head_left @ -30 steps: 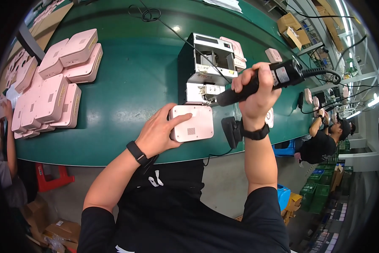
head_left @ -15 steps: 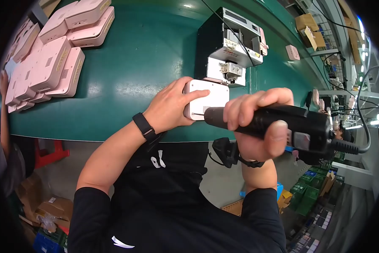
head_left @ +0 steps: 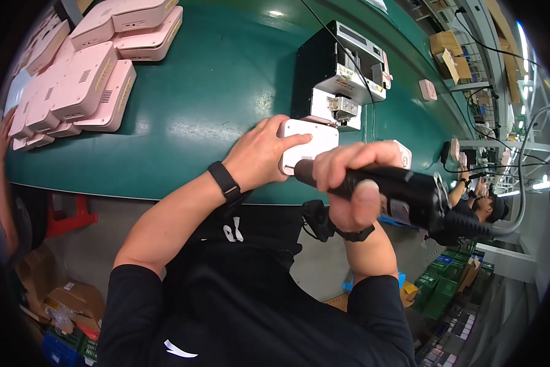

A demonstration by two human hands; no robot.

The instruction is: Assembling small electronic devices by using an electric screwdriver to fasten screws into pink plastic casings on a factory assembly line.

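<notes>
At the left, pink boxes (head_left: 79,82) lie piled, vents showing on several; the printing along their sides is too small to read. Open green table (head_left: 207,104) spreads from the pile to the left hand (head_left: 256,153), which grips the left side of a pale pink box (head_left: 314,136), one finger across its upper face. This box lies flat just inside the table's near edge, vents up and toward the person; its long axis seems to run left to right, though a corner is hidden. Just beyond it, a black and silver machine (head_left: 342,79) with printed marks limits the room. The right hand (head_left: 361,161) is closed around a black powered screwdriver (head_left: 409,183), its label blurred, the bit aimed leftward at the box's near left corner; contact cannot be told
</notes>
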